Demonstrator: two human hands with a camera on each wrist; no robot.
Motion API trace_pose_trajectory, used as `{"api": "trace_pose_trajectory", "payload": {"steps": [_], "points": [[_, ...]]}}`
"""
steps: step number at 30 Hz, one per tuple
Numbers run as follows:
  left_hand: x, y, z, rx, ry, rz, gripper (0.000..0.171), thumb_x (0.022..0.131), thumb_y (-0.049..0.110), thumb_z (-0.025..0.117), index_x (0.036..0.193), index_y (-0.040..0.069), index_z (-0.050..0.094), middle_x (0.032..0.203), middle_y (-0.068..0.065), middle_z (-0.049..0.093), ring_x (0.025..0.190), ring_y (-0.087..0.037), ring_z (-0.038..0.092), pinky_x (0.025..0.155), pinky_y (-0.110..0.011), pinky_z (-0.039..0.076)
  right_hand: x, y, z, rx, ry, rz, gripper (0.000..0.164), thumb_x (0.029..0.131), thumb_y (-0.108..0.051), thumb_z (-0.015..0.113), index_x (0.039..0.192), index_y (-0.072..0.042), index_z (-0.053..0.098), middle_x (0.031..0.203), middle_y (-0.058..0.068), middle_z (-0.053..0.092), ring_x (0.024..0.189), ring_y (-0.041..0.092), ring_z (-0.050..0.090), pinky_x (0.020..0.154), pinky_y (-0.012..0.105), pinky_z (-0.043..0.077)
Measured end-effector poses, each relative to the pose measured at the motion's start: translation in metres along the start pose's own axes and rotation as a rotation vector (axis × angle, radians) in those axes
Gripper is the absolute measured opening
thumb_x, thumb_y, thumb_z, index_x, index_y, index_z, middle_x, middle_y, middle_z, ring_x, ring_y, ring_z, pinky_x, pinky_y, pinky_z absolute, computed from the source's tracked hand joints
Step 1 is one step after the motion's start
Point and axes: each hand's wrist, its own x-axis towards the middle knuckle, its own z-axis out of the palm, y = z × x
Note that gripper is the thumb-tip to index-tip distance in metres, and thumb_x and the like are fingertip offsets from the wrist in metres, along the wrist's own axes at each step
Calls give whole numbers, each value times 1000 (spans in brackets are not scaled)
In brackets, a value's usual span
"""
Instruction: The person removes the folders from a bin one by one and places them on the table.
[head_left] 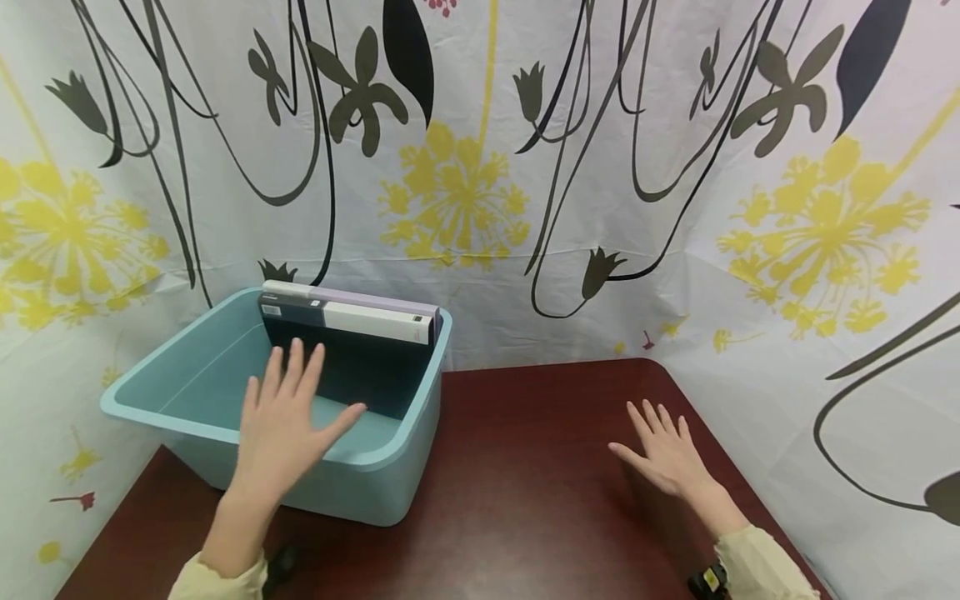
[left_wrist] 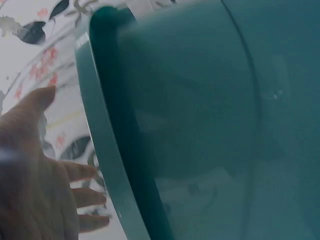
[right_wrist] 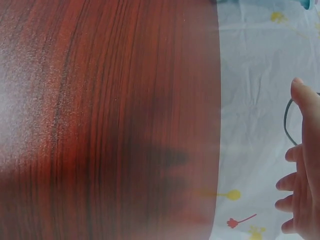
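Head view: books (head_left: 352,329) upright in tub (head_left: 375,483).

I am seeing the tub (head_left: 390,492) sitting on the left part of the table (head_left: 525,483), against the curtain (head_left: 675,167) hanging behind it. Two books (head_left: 352,333) are standing inside, leaning on its far right wall. My left hand (head_left: 281,425) is hovering over the tub's near rim; my right hand (head_left: 663,454) is hovering over the table's right side.
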Motion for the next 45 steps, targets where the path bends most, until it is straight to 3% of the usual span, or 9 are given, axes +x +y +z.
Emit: {"api": "trace_pose_trajectory", "payload": {"steps": [7,12,17,23,35,45], "points": [[-11,-38,-1,-8,87,83,89,80,56,56,144,7,20,146,-23,22,136,-36,14,104,-59,11,2,-1,0,5,1,-15,82,85,-55,49,141,0,27,143,29,24,130,48,17,100,62,7],[-15,-67,5,-24,194,169,83,78,59,56,138,5,36,139,-23,36,128,-38,31,102,-56,21,5,-3,1,-6,11,-22,81,85,-55,49,140,0,28,143,28,25,130,48,18,101,62,8],[-22,-86,12,-41,279,214,84,76,68,51,127,1,49,129,-22,47,117,-39,41,104,-47,26,6,-4,1,-19,12,-25,81,85,-55,49,140,0,30,142,28,26,130,48,20,101,62,9],[-29,-97,17,-25,325,238,88,76,74,41,120,-1,54,122,-23,52,111,-40,46,105,-41,25,7,-4,3,-16,12,-27,80,85,-55,50,140,0,30,142,28,27,130,48,20,101,62,10],[-35,-109,22,-5,323,199,90,71,78,42,113,1,58,118,-21,54,109,-38,45,86,-55,34,11,-6,7,-18,16,-36,80,85,-56,48,140,-1,30,142,27,26,129,47,21,101,62,10],[-38,-114,27,11,326,172,92,69,81,41,107,0,60,115,-22,56,106,-38,46,86,-55,33,19,-21,1,-4,83,-80,78,84,-57,50,139,-4,34,140,23,34,130,42,26,102,58,15]]}}
